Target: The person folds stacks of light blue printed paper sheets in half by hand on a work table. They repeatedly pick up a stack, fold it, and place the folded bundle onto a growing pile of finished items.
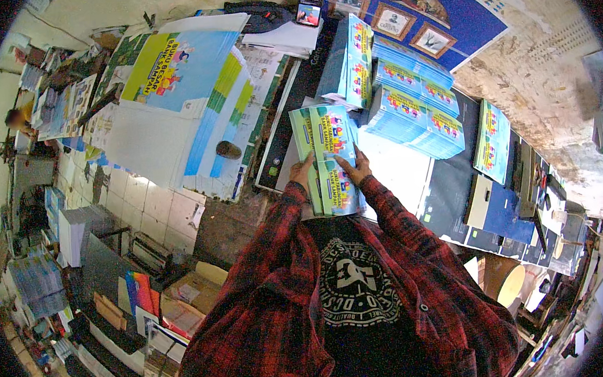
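Note:
In front of my chest is a printed green and blue booklet cover sheet (326, 126), with cartoon figures and repeated panels. Whether it is a single sheet or a stack, I cannot tell. My left hand (302, 174) grips its left edge. My right hand (355, 166) closes on the right edge, with the thumb on top of the print. Just beyond the sheet, a tall pile of booklets (349, 60) leans at an angle. To its right, more booklet stacks (408, 109) stand packed together on a white sheet (395, 160).
Large printed poster sheets (186, 70) lie piled at left, with a small dark oval object (228, 149) on them. A phone (310, 5) stands upright at the back. Another booklet stack (492, 141) sits far right, beside a blue folder (496, 210). A cardboard box (195, 289) is at lower left.

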Motion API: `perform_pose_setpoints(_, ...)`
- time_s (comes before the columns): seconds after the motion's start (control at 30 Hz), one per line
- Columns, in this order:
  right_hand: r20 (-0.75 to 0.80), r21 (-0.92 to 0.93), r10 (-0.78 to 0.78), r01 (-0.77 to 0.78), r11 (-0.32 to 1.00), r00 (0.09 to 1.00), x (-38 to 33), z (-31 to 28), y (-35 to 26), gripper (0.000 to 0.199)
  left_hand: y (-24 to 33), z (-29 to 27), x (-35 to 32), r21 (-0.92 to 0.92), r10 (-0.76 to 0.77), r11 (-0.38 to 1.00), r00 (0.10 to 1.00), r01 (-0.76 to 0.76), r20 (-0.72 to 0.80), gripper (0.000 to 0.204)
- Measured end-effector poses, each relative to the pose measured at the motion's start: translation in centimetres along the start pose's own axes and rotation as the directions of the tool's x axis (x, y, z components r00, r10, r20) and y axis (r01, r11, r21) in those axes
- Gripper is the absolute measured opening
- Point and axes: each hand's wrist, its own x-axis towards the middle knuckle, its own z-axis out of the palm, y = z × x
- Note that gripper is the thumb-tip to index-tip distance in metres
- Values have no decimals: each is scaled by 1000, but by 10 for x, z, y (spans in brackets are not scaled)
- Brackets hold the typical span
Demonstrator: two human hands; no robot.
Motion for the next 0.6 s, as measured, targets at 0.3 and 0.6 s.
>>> perform_pose_setpoints(0.3, -162, -367, -176, 107, 924, 971, -27, -10, -47, 70, 38, -87, -24, -56, 136, 989, 990, -134, 37, 55)
perform_pose_setpoints(0.6, 11, -441, -61, 60, 895, 998, 10, -5, 31, 75, 32, 2, -26, 469, 370, 781, 910, -413, 186, 49)
